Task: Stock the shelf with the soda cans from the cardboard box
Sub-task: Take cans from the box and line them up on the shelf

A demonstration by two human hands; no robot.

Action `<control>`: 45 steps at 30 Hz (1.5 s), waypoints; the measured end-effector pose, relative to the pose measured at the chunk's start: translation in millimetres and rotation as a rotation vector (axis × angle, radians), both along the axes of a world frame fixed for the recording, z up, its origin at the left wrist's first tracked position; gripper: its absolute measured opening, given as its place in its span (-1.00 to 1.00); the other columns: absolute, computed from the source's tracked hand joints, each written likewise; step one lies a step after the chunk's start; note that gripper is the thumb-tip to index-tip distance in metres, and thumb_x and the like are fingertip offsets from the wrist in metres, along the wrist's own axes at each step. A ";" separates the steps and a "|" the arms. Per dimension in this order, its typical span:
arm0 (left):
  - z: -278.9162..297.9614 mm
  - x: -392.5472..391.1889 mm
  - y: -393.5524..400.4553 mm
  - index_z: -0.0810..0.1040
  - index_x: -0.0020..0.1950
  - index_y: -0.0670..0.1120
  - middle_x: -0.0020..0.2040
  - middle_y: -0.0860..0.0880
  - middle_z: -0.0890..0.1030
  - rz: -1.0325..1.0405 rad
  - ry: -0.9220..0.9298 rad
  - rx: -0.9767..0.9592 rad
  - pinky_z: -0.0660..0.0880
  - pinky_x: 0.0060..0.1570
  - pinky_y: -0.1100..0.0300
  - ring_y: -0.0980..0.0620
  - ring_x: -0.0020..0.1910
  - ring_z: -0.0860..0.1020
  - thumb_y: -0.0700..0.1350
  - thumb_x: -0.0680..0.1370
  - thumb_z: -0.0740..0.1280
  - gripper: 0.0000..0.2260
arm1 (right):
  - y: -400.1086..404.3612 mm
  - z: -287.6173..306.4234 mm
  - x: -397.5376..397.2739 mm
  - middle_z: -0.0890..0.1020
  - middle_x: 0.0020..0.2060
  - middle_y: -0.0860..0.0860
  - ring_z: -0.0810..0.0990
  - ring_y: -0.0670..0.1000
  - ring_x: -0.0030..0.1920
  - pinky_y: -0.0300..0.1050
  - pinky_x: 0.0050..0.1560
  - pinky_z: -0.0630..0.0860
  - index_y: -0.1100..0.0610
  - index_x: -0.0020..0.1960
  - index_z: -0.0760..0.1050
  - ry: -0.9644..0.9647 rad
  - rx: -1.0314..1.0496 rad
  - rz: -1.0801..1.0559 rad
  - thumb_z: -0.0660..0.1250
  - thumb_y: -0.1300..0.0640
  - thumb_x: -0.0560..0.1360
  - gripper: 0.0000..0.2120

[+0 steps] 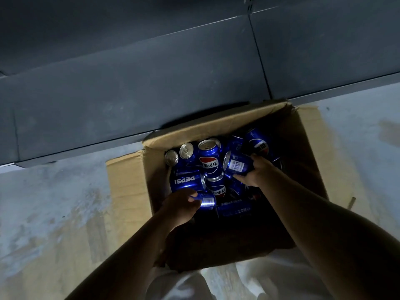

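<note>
Head view: both hands' fingers curl round smooth, rigid, probably heavy soda cans in the cardboard box (311,152), left hand (181,205) and right hand (253,173) gripping mid-barrel, best against slipping.

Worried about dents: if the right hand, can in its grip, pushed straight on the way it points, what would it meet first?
Probably the upright can just beyond the held can in the right hand; they look nearly touching, though depth is unclear.
</note>
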State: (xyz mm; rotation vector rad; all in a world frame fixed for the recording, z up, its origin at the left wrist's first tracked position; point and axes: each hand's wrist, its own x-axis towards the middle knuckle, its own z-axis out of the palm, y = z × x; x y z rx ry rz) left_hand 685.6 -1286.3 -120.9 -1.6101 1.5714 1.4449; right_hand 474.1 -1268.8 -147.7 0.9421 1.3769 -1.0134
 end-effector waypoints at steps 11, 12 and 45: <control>78.5 6.1 -9.3 0.47 0.31 -0.05 0.23 -0.04 0.56 -0.014 -0.004 -0.035 0.44 -0.14 0.33 0.08 0.07 0.52 -0.07 0.57 0.30 -0.69 | 16.3 83.7 -9.0 0.45 0.29 0.25 0.40 0.28 0.32 0.28 0.30 0.37 0.21 0.18 0.36 0.025 -0.029 0.041 0.35 0.16 0.53 -0.70; 86.7 5.7 -10.5 0.46 0.32 -0.05 0.24 -0.04 0.56 -0.036 -0.006 -0.044 0.45 -0.08 0.30 0.06 0.10 0.52 -0.06 0.57 0.30 -0.69 | 17.9 90.0 -9.3 0.45 0.27 0.26 0.39 0.29 0.33 0.29 0.31 0.36 0.22 0.10 0.35 0.020 -0.044 0.043 0.35 0.17 0.52 -0.76; 465.6 -95.9 -79.7 0.54 0.07 -0.16 -0.09 -0.05 0.48 -0.244 0.236 -0.152 0.35 -0.06 0.19 -0.05 -0.06 0.48 0.16 0.56 0.13 -0.58 | 26.9 445.1 -71.1 0.39 0.35 0.33 0.44 0.29 0.27 0.18 0.35 0.35 0.31 0.40 0.32 0.014 -0.859 0.284 0.66 0.07 0.12 -0.04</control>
